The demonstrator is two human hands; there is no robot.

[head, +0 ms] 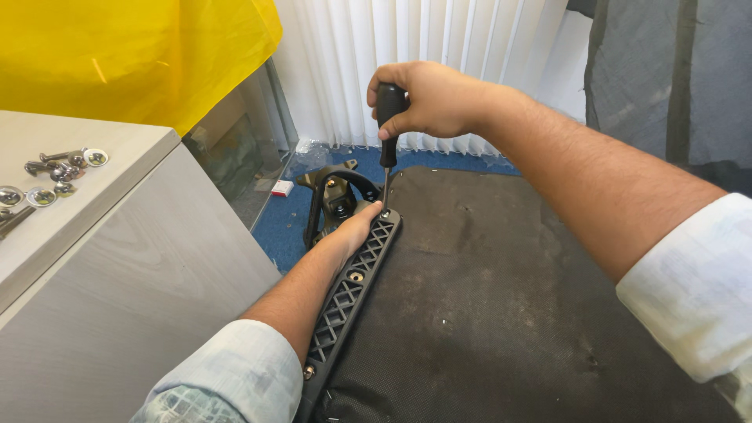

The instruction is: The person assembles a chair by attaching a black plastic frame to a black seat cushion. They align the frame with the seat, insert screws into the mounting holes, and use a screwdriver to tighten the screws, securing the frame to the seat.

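Right hand (427,98) grips screwdriver (388,117) at bracket (352,286) edge — left hand (352,235) flat, cabinet (117,274) close.

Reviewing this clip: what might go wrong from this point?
1. The right hand holds the screwdriver upright on a screw at the bracket's end; if the tip slips, it may jab the left hand resting beside it.
2. Loose screws and washers lie near the cabinet edge and may roll off.
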